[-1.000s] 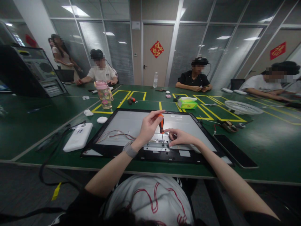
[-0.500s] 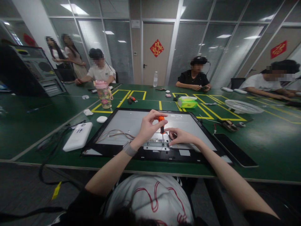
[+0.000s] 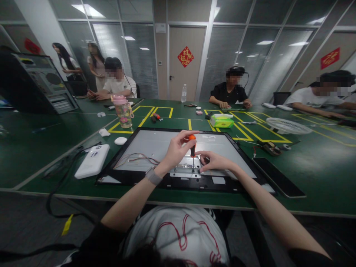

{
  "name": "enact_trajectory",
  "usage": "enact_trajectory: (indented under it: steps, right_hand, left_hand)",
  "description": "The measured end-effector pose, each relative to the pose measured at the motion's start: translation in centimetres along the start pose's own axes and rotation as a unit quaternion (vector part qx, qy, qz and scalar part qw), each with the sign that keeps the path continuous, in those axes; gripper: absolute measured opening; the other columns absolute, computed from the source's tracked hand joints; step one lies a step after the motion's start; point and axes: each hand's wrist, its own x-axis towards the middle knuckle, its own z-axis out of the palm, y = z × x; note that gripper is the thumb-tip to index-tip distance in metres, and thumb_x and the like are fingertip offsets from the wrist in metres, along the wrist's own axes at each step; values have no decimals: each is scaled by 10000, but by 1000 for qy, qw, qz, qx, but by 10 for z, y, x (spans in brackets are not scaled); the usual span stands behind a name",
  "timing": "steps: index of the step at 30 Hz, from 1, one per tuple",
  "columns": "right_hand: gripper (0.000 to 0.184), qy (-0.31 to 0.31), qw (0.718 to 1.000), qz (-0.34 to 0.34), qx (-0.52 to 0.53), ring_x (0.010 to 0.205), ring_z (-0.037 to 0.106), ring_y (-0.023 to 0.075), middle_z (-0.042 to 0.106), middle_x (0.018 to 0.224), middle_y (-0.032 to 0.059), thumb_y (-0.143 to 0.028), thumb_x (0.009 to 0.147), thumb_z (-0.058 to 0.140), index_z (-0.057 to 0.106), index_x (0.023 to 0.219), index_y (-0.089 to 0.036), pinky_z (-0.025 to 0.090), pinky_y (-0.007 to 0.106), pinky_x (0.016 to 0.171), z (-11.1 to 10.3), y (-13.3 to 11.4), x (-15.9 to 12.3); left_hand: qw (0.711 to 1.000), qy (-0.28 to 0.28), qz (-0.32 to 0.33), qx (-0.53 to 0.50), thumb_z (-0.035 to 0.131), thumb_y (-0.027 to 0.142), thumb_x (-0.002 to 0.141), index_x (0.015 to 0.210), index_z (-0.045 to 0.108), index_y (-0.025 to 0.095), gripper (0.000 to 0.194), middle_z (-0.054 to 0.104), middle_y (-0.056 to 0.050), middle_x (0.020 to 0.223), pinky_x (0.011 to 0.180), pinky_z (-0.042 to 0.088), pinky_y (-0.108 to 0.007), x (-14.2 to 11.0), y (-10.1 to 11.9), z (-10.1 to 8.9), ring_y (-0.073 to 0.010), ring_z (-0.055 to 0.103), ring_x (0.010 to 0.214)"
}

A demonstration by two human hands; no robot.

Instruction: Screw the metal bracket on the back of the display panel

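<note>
My left hand point(image 3: 178, 146) is closed around the orange-and-black handle of a screwdriver point(image 3: 193, 150), thumb and fingers near its top. The screwdriver stands almost upright, its tip down on a metal bracket point(image 3: 183, 174). That bracket lies on the back of a flat display panel point(image 3: 150, 142) with a black frame. At the bracket's right end is my right hand point(image 3: 215, 162), index finger and thumb apart in a curve beside the screwdriver's shaft. Its inner fingers are partly hidden. Thin wires point(image 3: 140, 157) run across the panel to the left of the bracket.
Left of the panel lie a white power bank point(image 3: 93, 161) and a white oval case point(image 3: 121, 141), with a pink-lidded bottle point(image 3: 122, 113) behind. A phone point(image 3: 278, 177) lies to the right. Farther back are a green tissue pack point(image 3: 221, 120) and a white fan grille point(image 3: 287, 125). Other people sit opposite.
The screwdriver has become slightly more upright, and my left thumb and fingers have shifted around its handle. My right hand stays in place. In the background, standing people have moved.
</note>
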Motion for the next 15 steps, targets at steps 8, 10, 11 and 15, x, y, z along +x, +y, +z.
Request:
enact_trajectory:
  steps: [8, 10, 11, 15]
  right_hand:
    - [751, 0, 1000, 3, -6, 596, 425, 101, 447, 625, -70, -440, 615, 769, 512, 1259, -152, 323, 226, 587, 0, -2, -1]
    - [754, -1, 1000, 5, -6, 596, 425, 101, 448, 627, -69, -443, 616, 767, 509, 1263, -153, 322, 226, 587, 0, -3, -1]
    - [755, -1, 1000, 5, -5, 595, 422, 101, 449, 627, -69, -442, 618, 766, 508, 1265, -151, 323, 226, 587, 0, -4, -1]
    - [757, 2, 1000, 2, -4, 587, 414, 101, 449, 621, -70, -447, 614, 764, 511, 1259, -141, 323, 230, 587, 0, -4, 0]
  left_hand:
    - [999, -3, 25, 24, 404, 210, 914, 1051, 673, 210, 302, 554, -55, 958, 869, 411, -285, 0, 4, -2, -146, 529, 954]
    - [1000, -7, 15, 25, 413, 201, 910, 1091, 654, 209, 301, 568, -52, 948, 850, 418, -286, 0, 4, -2, -139, 537, 908]
    - [999, -5, 11, 30, 457, 211, 895, 1080, 657, 212, 273, 566, -47, 929, 815, 428, -275, 0, 5, -1, -133, 536, 872]
    - [999, 14, 16, 31, 613, 244, 810, 975, 695, 228, 185, 529, -27, 880, 704, 446, -235, 0, 6, 0, -115, 519, 786]
